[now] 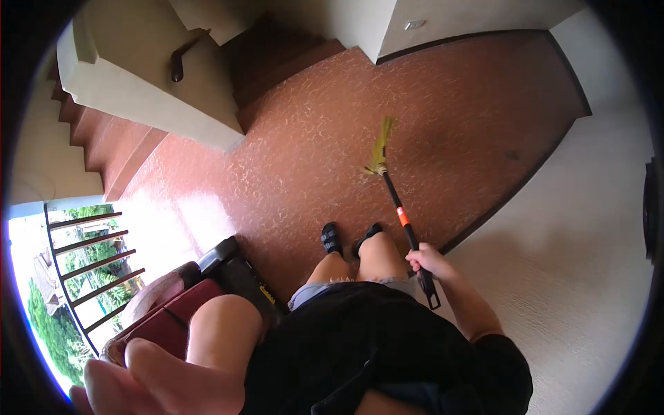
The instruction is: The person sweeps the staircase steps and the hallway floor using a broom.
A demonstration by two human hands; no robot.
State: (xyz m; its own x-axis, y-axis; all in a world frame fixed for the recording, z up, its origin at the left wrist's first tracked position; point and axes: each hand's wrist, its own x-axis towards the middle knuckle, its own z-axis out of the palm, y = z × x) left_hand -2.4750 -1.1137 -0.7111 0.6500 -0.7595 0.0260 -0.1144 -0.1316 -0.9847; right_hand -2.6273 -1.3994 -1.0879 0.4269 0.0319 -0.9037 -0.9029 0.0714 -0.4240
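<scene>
My right hand (430,261) is wrapped around the upper part of a broom's black handle (394,190), which has an orange band. The handle slants down and away, with its looped end below my fist. Yellow-green bristles (380,149) are at the far end, over the reddish floor (304,159); whether they touch it I cannot tell. Close to the camera at the lower left is my left hand (152,377), large and partly cut off by the frame. Its visible fingers look stretched out, with nothing seen in them.
Brown steps (114,145) rise at the left behind a low cream wall (159,104). A dark red padded item (162,321) and a black case (242,277) stand beside me, near a barred opening (93,256). A pale wall (553,277) borders the floor on the right.
</scene>
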